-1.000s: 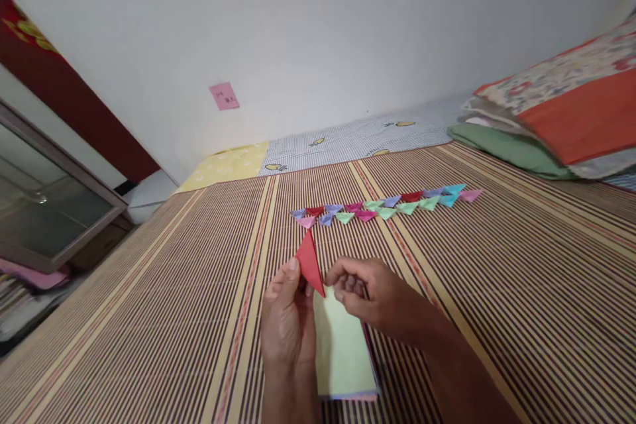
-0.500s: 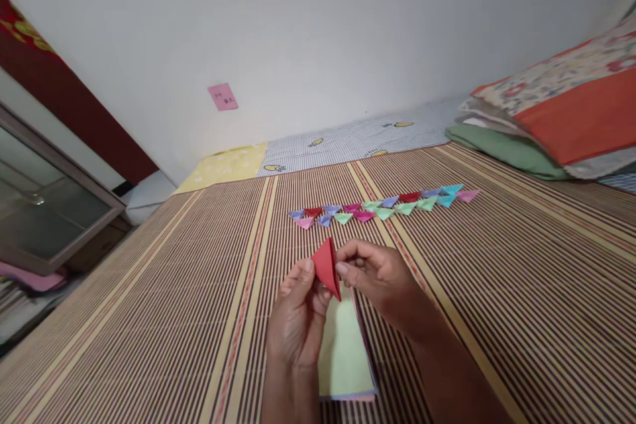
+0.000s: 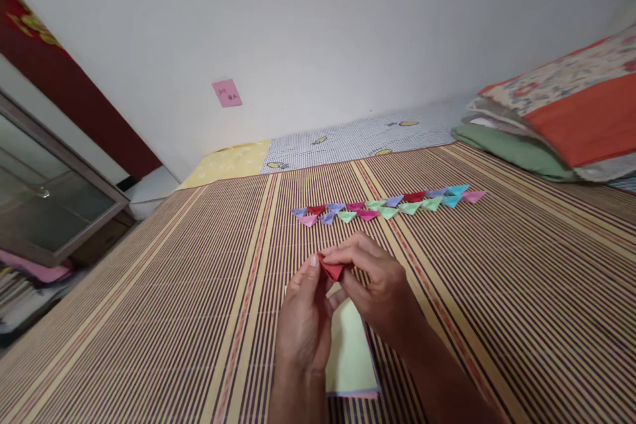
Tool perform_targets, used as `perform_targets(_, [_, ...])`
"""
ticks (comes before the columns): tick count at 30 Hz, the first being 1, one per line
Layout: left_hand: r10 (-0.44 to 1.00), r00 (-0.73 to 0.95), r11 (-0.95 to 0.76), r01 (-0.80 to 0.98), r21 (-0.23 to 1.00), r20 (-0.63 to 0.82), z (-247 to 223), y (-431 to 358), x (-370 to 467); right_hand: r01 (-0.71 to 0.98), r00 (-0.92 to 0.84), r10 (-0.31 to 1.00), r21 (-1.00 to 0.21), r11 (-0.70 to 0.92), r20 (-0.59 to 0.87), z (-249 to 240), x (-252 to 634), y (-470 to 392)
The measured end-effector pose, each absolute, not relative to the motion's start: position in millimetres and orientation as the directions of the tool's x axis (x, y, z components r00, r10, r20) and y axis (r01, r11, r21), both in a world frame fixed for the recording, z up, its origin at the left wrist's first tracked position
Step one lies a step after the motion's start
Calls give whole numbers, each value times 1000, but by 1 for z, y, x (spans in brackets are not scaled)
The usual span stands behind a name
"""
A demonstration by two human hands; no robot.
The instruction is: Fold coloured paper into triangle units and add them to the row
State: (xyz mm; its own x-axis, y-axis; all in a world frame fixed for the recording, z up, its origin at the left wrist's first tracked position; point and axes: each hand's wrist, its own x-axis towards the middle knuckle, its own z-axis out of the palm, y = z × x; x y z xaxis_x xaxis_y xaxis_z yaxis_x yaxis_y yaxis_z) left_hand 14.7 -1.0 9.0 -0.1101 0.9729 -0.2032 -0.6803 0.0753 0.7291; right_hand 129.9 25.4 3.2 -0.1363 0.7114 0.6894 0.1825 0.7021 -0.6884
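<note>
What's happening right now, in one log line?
left hand: holding red paper | right hand: holding it | below: pale green sheet | beyond: folded paper triangles on striped mat

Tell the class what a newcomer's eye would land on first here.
Probably the two rows of colourful folded paper triangles, strung across the striped mat beyond the hands. Next, the small red folded paper held between the left hand and right hand, above a pale green sheet.
</note>
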Motion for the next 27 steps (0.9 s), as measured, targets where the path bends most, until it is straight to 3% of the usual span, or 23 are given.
perform_targets(8, [971, -127, 40, -748, 662, -202, 12, -1, 18, 333, -150, 616, -548, 768, 773, -9, 122, 29])
perform_targets(12, [972, -131, 38, -726, 687, -193, 11, -1, 17, 415, -134, 636, -540, 733, 760, -11, 122, 29])
perform_targets(27, [977, -152, 10, -670, 743, -150, 10, -2, 23, 450, -22, 621, -547, 706, 783, -9, 118, 27])
